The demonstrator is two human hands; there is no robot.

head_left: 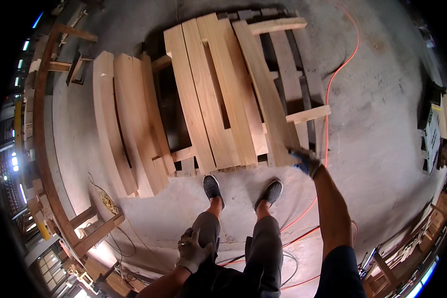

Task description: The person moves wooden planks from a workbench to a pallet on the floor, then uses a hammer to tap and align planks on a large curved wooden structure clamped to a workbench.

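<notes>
My right hand (307, 164), in a grey and blue work glove, reaches forward to the near end of a long wooden beam (263, 94). Its fingers are around the beam's right corner, partly hidden by the hand itself. That beam lies slightly slanted at the right of a row of pale timber beams (198, 89) resting on crosswise wood strips. Held low before my left thigh, my left hand (189, 249) wears a pale glove; its fingers are loosely apart and nothing shows in them.
More beams (134, 119) lie at the left of the stack. Under the right side is a slatted wooden pallet (288, 64). An orange hose (329, 94) curves across the concrete floor at right. At left stands a brown frame (42, 124), with a coiled cord (106, 199) near it.
</notes>
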